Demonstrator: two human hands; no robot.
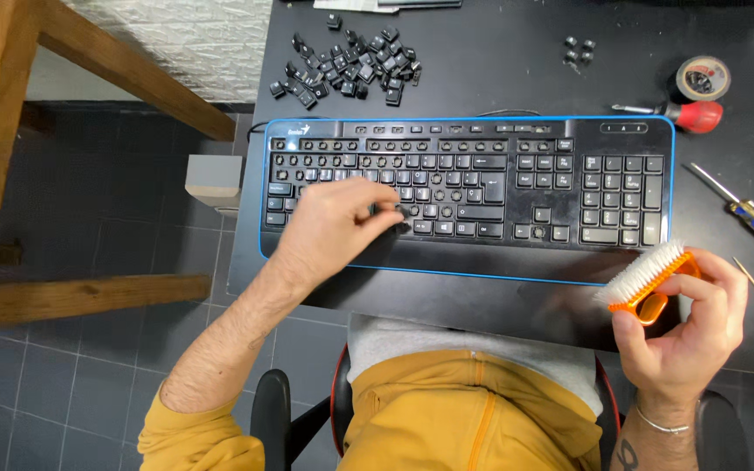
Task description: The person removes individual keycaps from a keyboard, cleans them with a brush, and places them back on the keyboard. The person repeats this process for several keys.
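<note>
Covering several keyboard [517, 187] keys, left hand [333, 231] has an unreadable grip; right hand [687, 327] clasps orange brush [652, 281].

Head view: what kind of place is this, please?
Probably a home desk or hobby workbench used for cleaning or repair. A black table carries a keyboard with many keys removed, a pile of loose keycaps, and screwdrivers. The right hand holds an orange brush.

Mustard-yellow zip-front top [473, 410] worn w/ sleeves pushed up, grey shirt hem shown underneath, thin silver bracelet [661, 426] worn on right wrist, small tattoo seen nearby
</note>
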